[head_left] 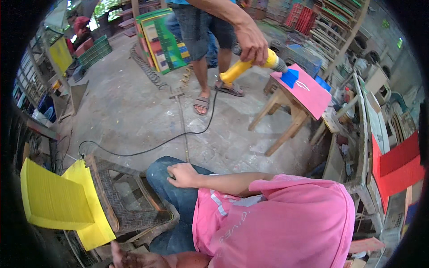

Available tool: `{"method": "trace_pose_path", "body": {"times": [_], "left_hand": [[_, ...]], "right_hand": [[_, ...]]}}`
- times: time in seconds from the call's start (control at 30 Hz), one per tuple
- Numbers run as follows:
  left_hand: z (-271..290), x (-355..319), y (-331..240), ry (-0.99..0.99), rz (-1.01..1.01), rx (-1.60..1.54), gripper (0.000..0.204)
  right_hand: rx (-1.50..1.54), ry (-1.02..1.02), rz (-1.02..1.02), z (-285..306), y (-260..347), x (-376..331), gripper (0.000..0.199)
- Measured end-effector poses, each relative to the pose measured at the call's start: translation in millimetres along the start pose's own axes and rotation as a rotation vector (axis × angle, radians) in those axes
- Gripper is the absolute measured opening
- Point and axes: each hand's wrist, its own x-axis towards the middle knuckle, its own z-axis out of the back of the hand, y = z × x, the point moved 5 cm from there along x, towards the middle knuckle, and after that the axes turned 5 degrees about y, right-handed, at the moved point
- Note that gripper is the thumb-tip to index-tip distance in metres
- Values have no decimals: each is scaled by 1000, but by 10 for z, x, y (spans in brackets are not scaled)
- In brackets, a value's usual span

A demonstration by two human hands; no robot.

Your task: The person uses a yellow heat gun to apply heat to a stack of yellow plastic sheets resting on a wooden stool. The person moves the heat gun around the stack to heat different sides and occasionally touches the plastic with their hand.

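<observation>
On my knee rests my right hand (182,174), empty, its fingers lying loosely over the denim. At the lower edge, partly cut off, is my left hand (134,259); one finger stretches up near the corner of a yellow board (99,223). That board lies on a dark woven-topped stool (109,196) and bears a thick stack of yellow sheets (58,196). Across from me, another person's hand (252,44) grips a yellow corded power tool (239,70). A blue piece (290,78) shows at its grey nose, over a pink board (308,96).
The pink board lies on a wooden stool (286,109). A black cord (178,135) runs across the concrete floor (134,111). Colourful panels (163,42) lean behind the other person. At right, red boards (397,165) sit beside a cluttered bench. A green crate (94,52) stands far left.
</observation>
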Motion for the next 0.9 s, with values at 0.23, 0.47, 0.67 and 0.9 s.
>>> {"method": "trace_pose_path", "body": {"times": [0.23, 0.47, 0.67, 0.9], "left_hand": [[-679, -105, 89, 232, -91, -302, 47], [-862, -184, 41, 305, -43, -295, 44], [-937, -221, -52, 362, -65, -303, 44], [-901, -219, -83, 347, -98, -332, 44]], "right_hand": [[-36, -13, -80, 131, -13, -89, 31], [-36, -22, -83, 168, -74, -130, 33], [-36, -52, -56, 192, -73, -157, 31], [-100, -55, -8, 137, -93, -137, 31]]}}
